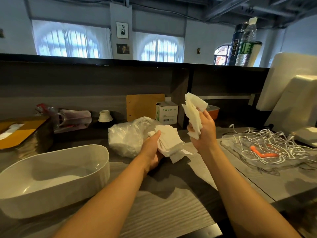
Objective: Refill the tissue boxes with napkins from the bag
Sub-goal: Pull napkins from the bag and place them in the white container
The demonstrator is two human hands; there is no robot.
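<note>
My left hand (151, 148) holds a fanned stack of white napkins (169, 141) just above the counter, thumb on top. My right hand (203, 130) is raised and grips a second bunch of napkins (193, 110) upright. Behind my left hand lies the clear plastic bag (127, 136) with more napkins inside. An open white tissue box (56, 176) sits at the near left with nothing in it. A wooden-lidded tissue box (18, 133) with a tissue sticking out of its slot stands at the far left.
A clear tray (229, 141) of tangled white cables with an orange piece lies at right, beside a white monitor stand (295, 109). A small cardboard box (166, 113), a wooden board (142, 105), and clutter line the back wall under a dark shelf.
</note>
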